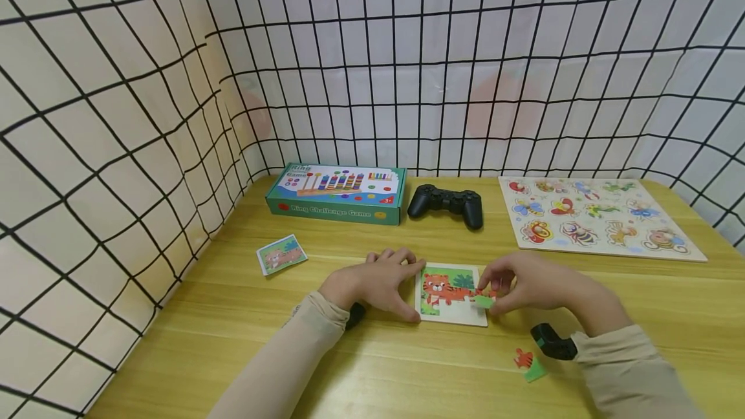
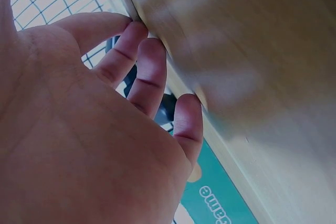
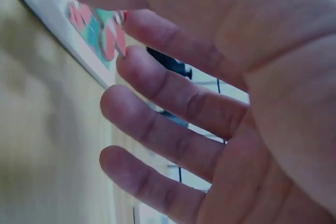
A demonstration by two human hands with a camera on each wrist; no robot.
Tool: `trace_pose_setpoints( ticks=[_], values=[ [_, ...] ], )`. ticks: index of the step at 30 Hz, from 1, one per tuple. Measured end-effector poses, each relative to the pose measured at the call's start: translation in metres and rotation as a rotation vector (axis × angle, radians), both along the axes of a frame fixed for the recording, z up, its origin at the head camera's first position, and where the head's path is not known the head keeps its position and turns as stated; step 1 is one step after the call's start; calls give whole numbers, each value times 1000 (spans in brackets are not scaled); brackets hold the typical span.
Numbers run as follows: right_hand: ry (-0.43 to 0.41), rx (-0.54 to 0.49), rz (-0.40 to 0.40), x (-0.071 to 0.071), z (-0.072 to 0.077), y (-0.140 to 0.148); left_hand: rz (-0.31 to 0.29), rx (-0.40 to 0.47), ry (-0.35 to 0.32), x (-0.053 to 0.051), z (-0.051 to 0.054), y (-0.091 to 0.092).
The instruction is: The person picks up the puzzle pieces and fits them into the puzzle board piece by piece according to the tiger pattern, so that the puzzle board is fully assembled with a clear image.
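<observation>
A square tiger jigsaw puzzle (image 1: 448, 280) lies on the table in the head view, its lower right part showing bare white tray. My left hand (image 1: 384, 284) rests along its left side, index finger at the top left corner and thumb at the bottom left. In the left wrist view the fingers (image 2: 149, 77) are spread and slightly bent, tips down at the tabletop. At the puzzle's right side, my right hand (image 1: 532, 283) pinches a green and orange puzzle piece (image 1: 483, 301) between thumb and fingers, over the tray's edge. Another loose piece (image 1: 531, 365) lies nearer me.
A small tiger picture card (image 1: 282, 255) lies to the left. Along the back are a Ring Challenge Game box (image 1: 337, 193), a black game controller (image 1: 446, 204) and a wooden insect puzzle board (image 1: 593, 215). Black grid netting (image 1: 436, 70) over white cloth encloses the table.
</observation>
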State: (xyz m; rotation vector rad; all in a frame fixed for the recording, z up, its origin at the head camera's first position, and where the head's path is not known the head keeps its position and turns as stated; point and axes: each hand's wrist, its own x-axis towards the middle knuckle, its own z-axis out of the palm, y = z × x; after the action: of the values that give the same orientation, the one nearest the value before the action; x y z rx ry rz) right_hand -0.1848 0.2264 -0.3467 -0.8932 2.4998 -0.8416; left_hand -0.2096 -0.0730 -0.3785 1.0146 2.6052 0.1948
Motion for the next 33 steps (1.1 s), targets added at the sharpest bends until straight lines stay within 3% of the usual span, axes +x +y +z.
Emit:
trace_pose_setpoints(
  ticks=[13,33],
  values=[
    [3,-10,36,6,-8,-34,2,1,0,0,1,0],
    [10,17,53,5,-18,-46,-4,-16,23,0,1,1]
  ],
)
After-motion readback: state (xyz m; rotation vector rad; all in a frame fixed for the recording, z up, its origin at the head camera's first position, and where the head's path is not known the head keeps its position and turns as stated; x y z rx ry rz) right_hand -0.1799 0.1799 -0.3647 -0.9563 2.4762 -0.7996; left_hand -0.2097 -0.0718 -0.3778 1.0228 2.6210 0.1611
